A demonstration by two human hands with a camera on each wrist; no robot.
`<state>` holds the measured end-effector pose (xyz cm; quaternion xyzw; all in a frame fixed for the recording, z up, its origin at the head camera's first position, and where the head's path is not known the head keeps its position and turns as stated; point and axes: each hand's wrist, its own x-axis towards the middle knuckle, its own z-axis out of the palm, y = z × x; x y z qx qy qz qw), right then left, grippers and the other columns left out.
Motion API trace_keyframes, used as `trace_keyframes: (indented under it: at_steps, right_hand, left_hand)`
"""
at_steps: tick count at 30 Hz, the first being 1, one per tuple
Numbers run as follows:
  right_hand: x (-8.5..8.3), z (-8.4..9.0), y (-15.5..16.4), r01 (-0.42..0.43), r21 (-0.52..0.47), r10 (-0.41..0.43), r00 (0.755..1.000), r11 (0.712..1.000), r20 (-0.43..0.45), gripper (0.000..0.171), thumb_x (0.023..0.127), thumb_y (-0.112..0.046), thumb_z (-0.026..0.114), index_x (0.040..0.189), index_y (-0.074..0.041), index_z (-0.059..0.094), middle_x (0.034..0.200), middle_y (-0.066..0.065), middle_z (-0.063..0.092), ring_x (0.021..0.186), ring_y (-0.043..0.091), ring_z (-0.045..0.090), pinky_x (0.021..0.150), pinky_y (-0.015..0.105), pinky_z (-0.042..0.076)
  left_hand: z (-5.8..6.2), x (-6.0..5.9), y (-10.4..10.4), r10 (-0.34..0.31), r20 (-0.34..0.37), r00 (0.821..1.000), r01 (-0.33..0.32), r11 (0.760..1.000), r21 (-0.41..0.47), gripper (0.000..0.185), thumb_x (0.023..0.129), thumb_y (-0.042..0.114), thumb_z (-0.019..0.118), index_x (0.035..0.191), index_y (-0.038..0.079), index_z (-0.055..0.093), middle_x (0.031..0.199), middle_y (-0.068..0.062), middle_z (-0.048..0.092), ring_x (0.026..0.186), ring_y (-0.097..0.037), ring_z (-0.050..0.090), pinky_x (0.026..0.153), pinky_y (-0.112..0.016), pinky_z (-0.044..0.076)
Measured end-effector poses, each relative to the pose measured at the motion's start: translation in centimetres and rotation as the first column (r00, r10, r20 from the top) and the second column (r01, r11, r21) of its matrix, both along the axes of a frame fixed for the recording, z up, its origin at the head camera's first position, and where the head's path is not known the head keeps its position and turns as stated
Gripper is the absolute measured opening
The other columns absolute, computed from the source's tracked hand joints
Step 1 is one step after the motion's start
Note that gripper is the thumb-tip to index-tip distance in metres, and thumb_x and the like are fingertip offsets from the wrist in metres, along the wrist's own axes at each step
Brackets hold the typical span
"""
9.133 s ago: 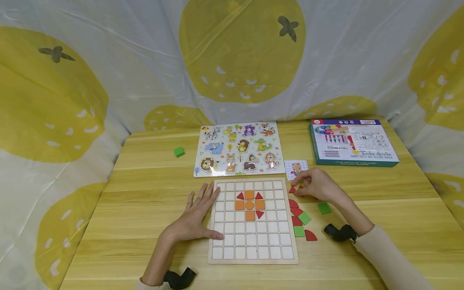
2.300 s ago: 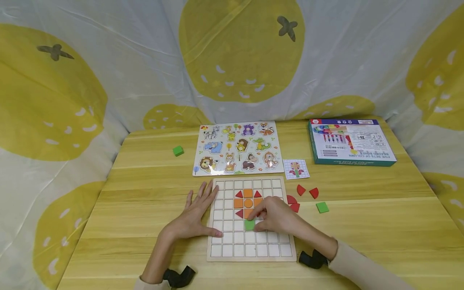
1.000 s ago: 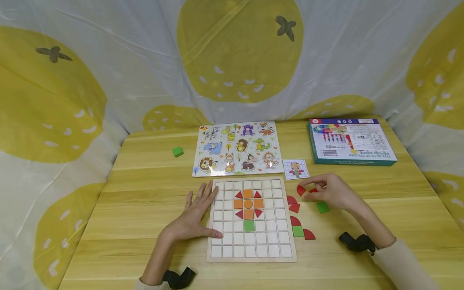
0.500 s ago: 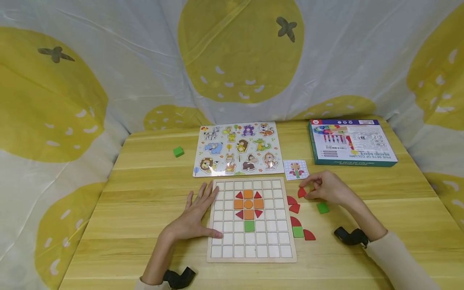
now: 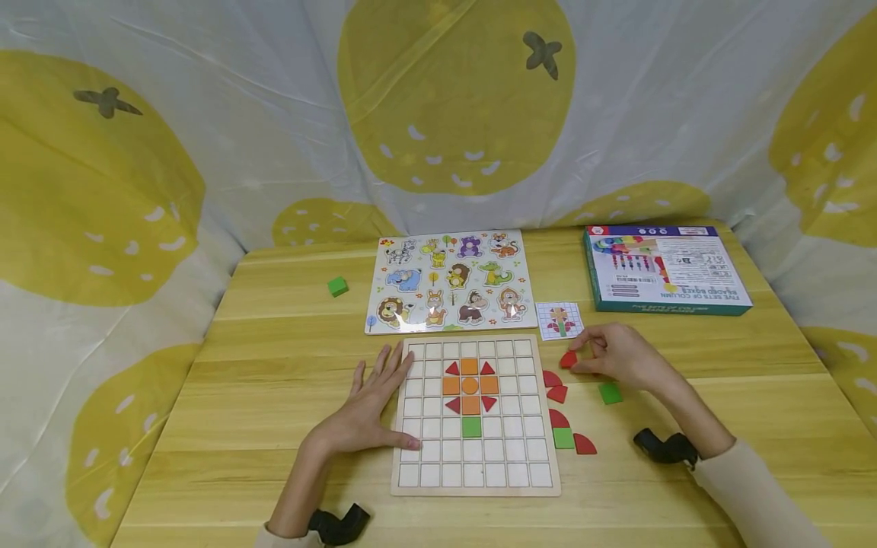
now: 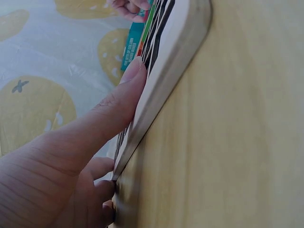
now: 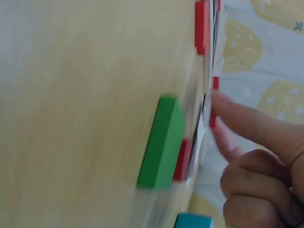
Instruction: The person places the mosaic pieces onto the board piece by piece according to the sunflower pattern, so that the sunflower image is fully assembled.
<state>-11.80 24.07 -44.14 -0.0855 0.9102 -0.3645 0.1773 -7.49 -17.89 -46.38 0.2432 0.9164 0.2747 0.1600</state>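
The right hand [image 5: 617, 354] pinches a red piece [image 5: 568, 360] between thumb and forefinger, just right of the grid board [image 5: 476, 492] and near the pattern card [image 5: 559, 320]. The left hand [image 5: 370, 415], fingers spread, lies along the board's left edge, thumb on top. Coloured pieces [image 5: 470, 386] sit in central cells. Behind lie an animal puzzle [image 5: 436, 283] and a box [image 5: 668, 268].

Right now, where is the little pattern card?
In the head view, the pattern card lies just right of the animal puzzle, near the right hand.

Pale creased cloth backdrop [image 5: 274, 144], large yellow fruit prints [image 5: 455, 91], yellowish wood-grain tabletop [image 5: 253, 365]
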Motion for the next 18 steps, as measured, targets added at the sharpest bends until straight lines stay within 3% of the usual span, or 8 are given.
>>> trace_keyframes:
  at_steps: [9,18]
  right_hand:
    - [2.6,0.9,-5.5,-0.029,-0.152,0.033,0.999,0.988,0.025,0.022,0.071,-0.029,0.085,0.089,-0.023,0.074,0.055,-0.004,0.029,0.050,0.010,0.028,0.046,0.023,0.024]
    - [4.6,-0.1,-9.8,-0.127,-0.138,0.135,0.990,0.982,0.047,0.020,0.068,-0.027,0.088,0.082,-0.025,0.073,0.050,-0.004,0.034,0.046,0.009,0.032,0.047,0.021,0.025]
  left_hand:
    - [-0.1,0.0,-0.1,0.002,0.001,1.000,-0.002,1.000,-0.002,0.129,0.063,0.059,0.082,0.157,0.017,0.004,0.164,-0.007,-0.009,0.151,-0.034,-0.013,0.114,-0.065,-0.013]
    - [-0.2,-0.1,-0.1,-0.003,-0.002,1.000,0.003,1.000,0.003,0.129,0.063,0.060,0.081,0.157,0.018,0.004,0.164,-0.006,-0.009,0.151,-0.034,-0.012,0.113,-0.065,-0.013]
